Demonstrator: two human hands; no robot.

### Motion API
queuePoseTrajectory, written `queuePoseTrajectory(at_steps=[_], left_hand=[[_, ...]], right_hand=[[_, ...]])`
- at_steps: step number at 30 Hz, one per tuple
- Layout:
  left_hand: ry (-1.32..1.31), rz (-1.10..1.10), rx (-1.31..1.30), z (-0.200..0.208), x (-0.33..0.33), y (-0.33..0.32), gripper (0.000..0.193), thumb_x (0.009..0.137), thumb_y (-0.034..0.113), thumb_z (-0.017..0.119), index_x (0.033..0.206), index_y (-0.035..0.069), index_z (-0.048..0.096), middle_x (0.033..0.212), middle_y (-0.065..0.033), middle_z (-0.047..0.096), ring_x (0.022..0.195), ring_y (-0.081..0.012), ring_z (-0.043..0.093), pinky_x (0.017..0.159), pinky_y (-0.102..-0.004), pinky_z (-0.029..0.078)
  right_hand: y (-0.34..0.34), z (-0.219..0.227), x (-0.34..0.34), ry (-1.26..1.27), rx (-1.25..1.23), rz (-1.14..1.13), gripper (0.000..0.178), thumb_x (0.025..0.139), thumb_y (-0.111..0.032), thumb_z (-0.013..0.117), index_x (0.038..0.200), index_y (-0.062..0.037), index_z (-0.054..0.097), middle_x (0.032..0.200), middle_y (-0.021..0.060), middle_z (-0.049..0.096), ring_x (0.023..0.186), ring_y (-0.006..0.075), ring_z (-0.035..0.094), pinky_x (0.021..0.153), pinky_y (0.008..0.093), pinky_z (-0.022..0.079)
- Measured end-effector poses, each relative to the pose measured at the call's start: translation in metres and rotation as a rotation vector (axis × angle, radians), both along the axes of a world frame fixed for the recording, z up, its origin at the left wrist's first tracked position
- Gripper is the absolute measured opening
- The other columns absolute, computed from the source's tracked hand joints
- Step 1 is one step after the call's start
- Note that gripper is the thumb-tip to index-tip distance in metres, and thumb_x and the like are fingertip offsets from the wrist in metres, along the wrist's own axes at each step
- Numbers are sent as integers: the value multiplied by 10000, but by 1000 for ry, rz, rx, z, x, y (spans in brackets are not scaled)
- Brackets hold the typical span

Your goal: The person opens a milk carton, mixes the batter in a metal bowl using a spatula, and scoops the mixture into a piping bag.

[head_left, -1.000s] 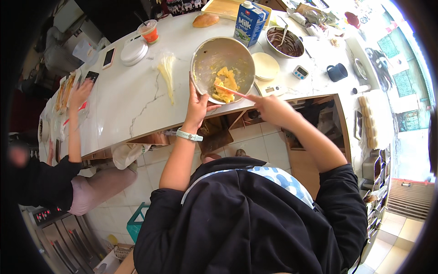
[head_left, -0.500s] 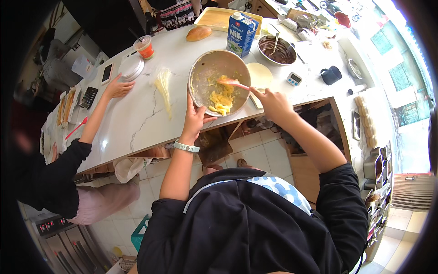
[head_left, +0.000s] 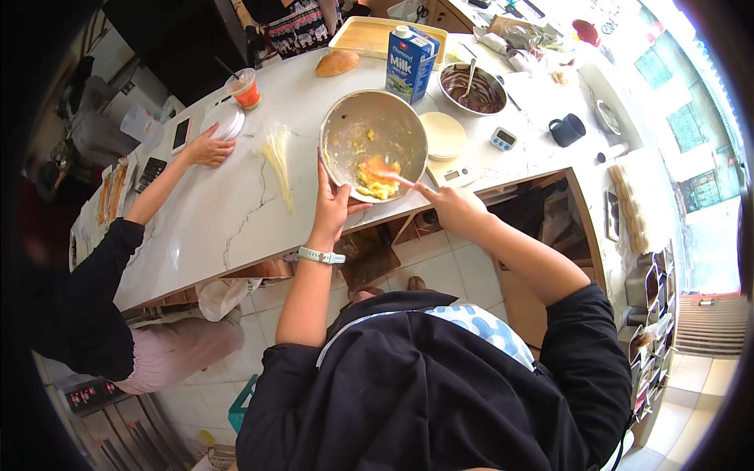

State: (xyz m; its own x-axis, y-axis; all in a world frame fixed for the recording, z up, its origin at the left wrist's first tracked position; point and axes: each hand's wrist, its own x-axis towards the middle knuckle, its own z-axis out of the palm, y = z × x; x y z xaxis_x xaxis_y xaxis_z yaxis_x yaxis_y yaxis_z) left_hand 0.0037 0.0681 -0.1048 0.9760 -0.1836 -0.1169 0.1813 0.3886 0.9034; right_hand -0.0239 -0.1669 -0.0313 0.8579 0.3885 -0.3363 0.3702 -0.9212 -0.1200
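Note:
My left hand (head_left: 334, 206) grips the near left rim of a metal mixing bowl (head_left: 345, 118), which is tilted toward me. Inside, a lumpy yellow mixture (head_left: 375, 182) lies low against the near wall, with smears higher up. My right hand (head_left: 455, 210) is closed round the handle of a pink spatula (head_left: 399, 179), its blade in the mixture. Right of the bowl, a round cream-coloured plate (head_left: 442, 135) rests on a kitchen scale (head_left: 457, 176). Behind stand a blue milk carton (head_left: 410, 66) and a bowl of chocolate mixture (head_left: 481, 96) with a spoon in it.
On the left, a co-worker's hand (head_left: 210, 147) touches a stack of white lids (head_left: 226, 122). A clear piping bag (head_left: 277, 161), an orange drink cup (head_left: 245, 90), a bread roll (head_left: 338, 63), a timer (head_left: 503, 139) and a dark mug (head_left: 567, 129) are on the counter.
My right hand and the spatula have moved down and slightly left, gathering the mixture lower in the bowl. The co-worker's arm has shifted slightly left.

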Motion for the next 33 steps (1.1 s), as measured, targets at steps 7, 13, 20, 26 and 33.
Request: queuePoseTrajectory(at_steps=[7,13,20,26,33], left_hand=[[-32,3,56,-9,-4,0,711,951,-7,354,1475,267,-43,1406,-145,346,1086,-289,593,746,-358,614],[-70,61,35,-18,-15,-22,748,941,-25,354,1479,290,-58,1438,-133,293,1139,-283,554,784,-359,600],[-53,45,-41,-11,-15,-22,719,951,-19,336,1471,276,-62,1421,-143,315,1132,-295,553,814,-406,590],[3,-17,-11,-10,-15,-18,751,946,-34,319,1467,305,-103,1403,-157,336,1058,-296,607,785,-392,603],[-30,16,-98,-11,-19,-11,702,941,-25,329,1464,285,-22,1383,-154,373,1069,-339,600,793,-434,596]], right_hand=[[-31,28,20,-196,151,-39,573,752,8,555,1307,-112,481,885,163,670,757,316,657,670,413,530],[-20,-1,-26,-13,355,-136,395,888,-125,492,1279,-85,535,774,180,645,590,269,620,565,392,480],[-14,-36,-9,1085,1397,-883,340,969,-205,455,1282,-114,554,659,-28,479,461,74,420,398,231,371],[2,-44,8,-47,802,-301,551,917,-103,485,1440,-154,321,684,99,578,517,192,556,476,358,456],[3,-2,-32,36,24,62,645,783,-43,556,1398,-133,384,780,173,663,732,330,672,640,428,536]])
